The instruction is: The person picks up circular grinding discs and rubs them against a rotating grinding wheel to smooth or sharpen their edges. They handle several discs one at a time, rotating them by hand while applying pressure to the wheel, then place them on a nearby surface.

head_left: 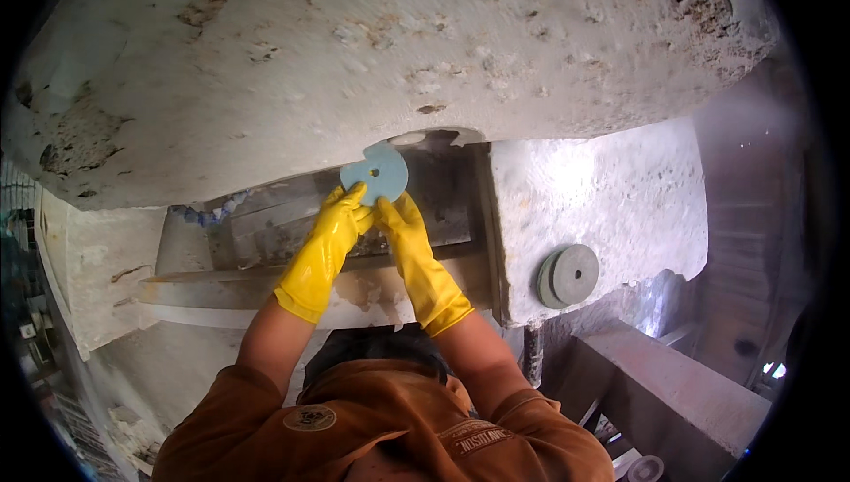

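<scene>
One pale blue disc (390, 174), notched at upper left, was pinched along its lower rim by the left hand (341, 218) and the right hand (403, 221), both in yellow gloves (312, 274). It sat just by the lower edge of a massive pitted stone (398, 66); whether they touched could not be told. Thin, it looked light and fairly stiff, perhaps brittle near the notch, so the unbroken rim seemed the safest hold. To the right, a pale block's rough surface (602, 208) bore a grey disc (567, 285) overlapping a greenish one (545, 285). Beyond, a beam (691, 380) crossed the dim, dusty-looking room.
</scene>
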`<control>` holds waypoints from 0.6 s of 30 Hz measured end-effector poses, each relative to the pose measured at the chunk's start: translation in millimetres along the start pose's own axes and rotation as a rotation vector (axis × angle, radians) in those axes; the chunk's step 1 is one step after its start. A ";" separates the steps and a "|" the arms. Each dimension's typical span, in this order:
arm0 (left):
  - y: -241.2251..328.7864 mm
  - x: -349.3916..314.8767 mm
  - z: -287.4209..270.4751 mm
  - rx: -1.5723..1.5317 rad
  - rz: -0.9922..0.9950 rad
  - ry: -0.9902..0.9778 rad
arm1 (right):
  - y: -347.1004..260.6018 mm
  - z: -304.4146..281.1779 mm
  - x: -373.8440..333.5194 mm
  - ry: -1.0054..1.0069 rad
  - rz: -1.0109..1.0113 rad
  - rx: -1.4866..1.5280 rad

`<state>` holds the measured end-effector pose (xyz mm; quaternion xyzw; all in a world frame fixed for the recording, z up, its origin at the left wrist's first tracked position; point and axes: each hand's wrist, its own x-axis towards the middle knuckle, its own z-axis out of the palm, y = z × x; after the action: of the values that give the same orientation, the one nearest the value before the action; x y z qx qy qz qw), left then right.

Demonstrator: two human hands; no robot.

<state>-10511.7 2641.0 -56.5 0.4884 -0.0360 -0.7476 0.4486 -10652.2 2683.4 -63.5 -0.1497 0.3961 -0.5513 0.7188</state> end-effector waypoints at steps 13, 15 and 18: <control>3.4 23.3 23.9 -0.194 0.026 0.047 | -5.0 1.4 41.6 0.053 -0.102 -0.050; 3.8 33.3 25.3 -0.180 0.020 0.051 | -7.3 -1.6 48.0 0.070 -0.087 -0.072; 3.9 52.6 26.4 -0.130 -0.045 -0.024 | -11.8 -8.2 60.3 0.109 -0.075 -0.117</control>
<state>-10535.7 2591.4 -77.6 0.4498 0.0184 -0.7641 0.4620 -10661.5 2626.2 -85.5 -0.1759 0.4601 -0.5610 0.6653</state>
